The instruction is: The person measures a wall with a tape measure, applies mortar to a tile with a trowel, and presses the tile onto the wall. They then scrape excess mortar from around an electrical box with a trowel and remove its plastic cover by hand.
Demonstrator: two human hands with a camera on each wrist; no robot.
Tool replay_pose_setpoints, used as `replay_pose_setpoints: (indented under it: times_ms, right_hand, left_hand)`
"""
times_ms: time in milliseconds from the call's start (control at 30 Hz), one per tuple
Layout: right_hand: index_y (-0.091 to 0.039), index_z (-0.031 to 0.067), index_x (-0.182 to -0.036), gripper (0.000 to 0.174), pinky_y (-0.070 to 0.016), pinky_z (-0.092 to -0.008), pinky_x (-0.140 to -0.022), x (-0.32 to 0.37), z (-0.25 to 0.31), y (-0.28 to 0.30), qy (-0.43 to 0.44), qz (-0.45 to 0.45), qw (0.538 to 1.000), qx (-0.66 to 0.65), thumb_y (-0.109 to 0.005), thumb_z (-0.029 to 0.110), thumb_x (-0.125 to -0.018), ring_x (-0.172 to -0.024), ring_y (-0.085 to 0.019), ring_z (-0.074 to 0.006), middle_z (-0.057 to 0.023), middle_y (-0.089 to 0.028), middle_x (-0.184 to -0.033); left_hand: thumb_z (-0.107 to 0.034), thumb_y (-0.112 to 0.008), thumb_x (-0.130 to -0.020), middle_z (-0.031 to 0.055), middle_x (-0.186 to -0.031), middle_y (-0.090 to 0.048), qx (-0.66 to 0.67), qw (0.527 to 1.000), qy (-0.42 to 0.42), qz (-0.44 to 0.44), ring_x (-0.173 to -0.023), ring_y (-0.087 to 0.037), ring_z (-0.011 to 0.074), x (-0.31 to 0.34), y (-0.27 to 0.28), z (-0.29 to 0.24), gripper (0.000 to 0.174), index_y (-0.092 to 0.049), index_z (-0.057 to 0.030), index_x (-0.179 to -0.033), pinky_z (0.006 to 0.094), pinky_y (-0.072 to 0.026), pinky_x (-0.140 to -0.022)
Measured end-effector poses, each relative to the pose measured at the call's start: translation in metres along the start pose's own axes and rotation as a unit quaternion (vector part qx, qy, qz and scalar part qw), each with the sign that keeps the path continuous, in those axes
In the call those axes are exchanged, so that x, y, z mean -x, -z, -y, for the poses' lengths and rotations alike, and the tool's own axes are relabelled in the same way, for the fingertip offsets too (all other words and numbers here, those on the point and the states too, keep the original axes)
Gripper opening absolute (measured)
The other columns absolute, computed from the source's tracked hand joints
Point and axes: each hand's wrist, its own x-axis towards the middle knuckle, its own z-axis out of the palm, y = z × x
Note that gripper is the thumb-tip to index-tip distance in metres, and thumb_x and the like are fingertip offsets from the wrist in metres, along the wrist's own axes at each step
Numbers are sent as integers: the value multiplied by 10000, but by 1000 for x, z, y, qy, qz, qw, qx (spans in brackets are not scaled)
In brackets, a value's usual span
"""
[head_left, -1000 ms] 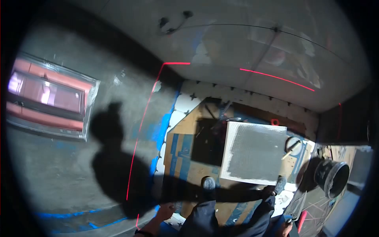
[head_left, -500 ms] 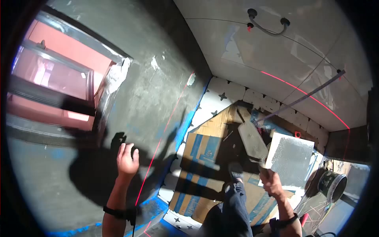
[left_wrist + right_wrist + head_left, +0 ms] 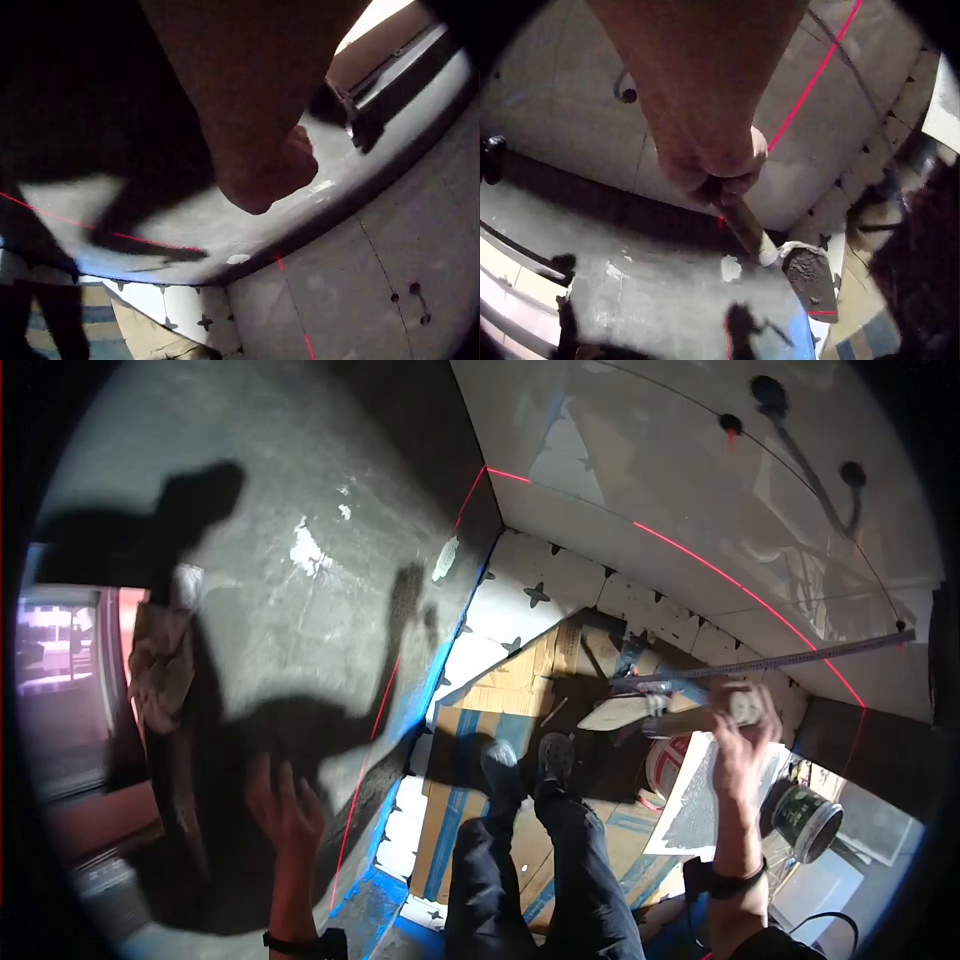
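Observation:
My right hand [image 3: 742, 745] grips the handle of a trowel [image 3: 622, 710], held out over the cardboard-covered floor. In the right wrist view the fingers of the right hand [image 3: 712, 169] wrap the handle, and grey mortar covers the blade of the trowel [image 3: 810, 281]. My left hand [image 3: 285, 810] is raised beside the grey wall [image 3: 330, 610], fingers spread and nothing in them. Seen from the left wrist, the left hand [image 3: 262, 176] is dark and overlaps the wall. A white-edged panel coated with grey mortar [image 3: 690, 800] stands beyond the right forearm.
Taped cardboard [image 3: 500, 660] covers the floor under my feet. A black bucket [image 3: 805, 820] lies tipped at the right, near a red-and-white round container [image 3: 665, 765]. A suction-cup lifter [image 3: 810, 450] clings to the tiled wall, and a long strip [image 3: 780, 660] slants below. A window [image 3: 75, 690] is at left.
The head view has swung left. Both hands, low at first, have come up; the right hand now holds the trowel and has lifted it, while the left has stayed beside the wall since half a second ago.

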Motion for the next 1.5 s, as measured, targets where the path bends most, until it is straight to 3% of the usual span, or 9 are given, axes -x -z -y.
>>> replay_pose_setpoints:
  times_ms: [300, 367, 467, 600, 900, 1000, 1300, 1400, 1500]
  right_hand:
    - [-424, 127, -823, 211, -272, -291, -545, -120, -58, -162, -34, -70, 937, -341, -568, 144, -976, -591, -334, -78, 35, -341, -660]
    - [-431, 121, -824, 202, -293, -304, -538, -139, -61, -215, 32, 2, 909, -417, -590, 157, -943, -591, -363, -101, 27, -363, -658]
    - [-515, 34, -934, 175, -409, -349, -588, -148, -66, -296, 97, 71, 873, -473, -597, 178, -879, -623, -455, -157, -21, -425, -672]
    - [-539, 50, -837, 209, -400, -346, -574, -160, -83, -369, 61, 76, 891, -444, -594, 233, -921, -588, -435, -150, -13, -429, -649]
    - [-390, 150, -719, 381, -295, -314, -528, -192, -28, -325, 259, 150, 697, -652, -549, 343, -1007, -540, -321, -113, 26, -321, -589]
    - [-419, 145, -731, 354, -304, -319, -523, -188, -53, -386, 152, -6, 803, -576, -562, 334, -994, -540, -339, -119, 17, -344, -594]
    - [-432, 139, -728, 303, -281, -317, -499, -214, -57, -346, 239, 142, 672, -687, -551, 249, -984, -515, -350, -127, 19, -326, -589]
    - [-435, 125, -733, 302, -253, -318, -487, -181, -74, -427, 154, -22, 810, -566, -575, 247, -971, -502, -332, -125, 22, -314, -594]
    - [-437, 110, -732, 306, -241, -320, -478, -190, -93, -425, 100, 100, 739, -659, -602, 238, -955, -494, -314, -126, 22, -312, -589]
  left_hand:
    - [-151, -524, -1013, 226, -1485, -482, -400, 899, -176, -24, -1365, -454, 444, -12, -53, 25, 412, -538, -31, -1407, 552, -429, -1088]
    - [-360, -683, -934, 78, -869, -675, -377, 915, -81, -118, -771, -648, 259, -24, -53, 20, 290, -692, -73, -973, 415, -547, -683]
    - [-424, -742, -884, 132, -983, -717, -378, 832, -131, -384, -923, -656, 372, -27, -103, 47, 356, -724, -80, -974, 492, -522, -823]
    - [-83, -521, -1011, 297, -1479, -454, -392, 911, -61, -113, -1386, -420, 476, 36, -75, 51, 447, -470, 43, -1436, 563, -401, -1148]
    - [-29, -605, -960, 321, -1440, -477, -374, 917, -23, -134, -1332, -476, 502, 50, -79, 63, 454, -477, 108, -1373, 580, -422, -1122]
    - [-24, -615, -950, 316, -1446, -472, -383, 912, -33, -145, -1334, -477, 496, 46, -81, 61, 465, -474, 101, -1376, 580, -417, -1123]
    - [4, -611, -941, 325, -1431, -481, -344, 921, -34, -178, -1329, -480, 499, 48, -82, 66, 453, -482, 105, -1363, 563, -398, -1133]
    - [-5, -615, -941, 324, -1423, -489, -386, 908, -21, -160, -1326, -484, 499, 51, -77, 66, 456, -483, 103, -1364, 567, -393, -1133]
    - [-13, -619, -940, 317, -1429, -482, -393, 902, -37, -174, -1332, -481, 490, 42, -82, 59, 461, -482, 96, -1366, 573, -389, -1132]
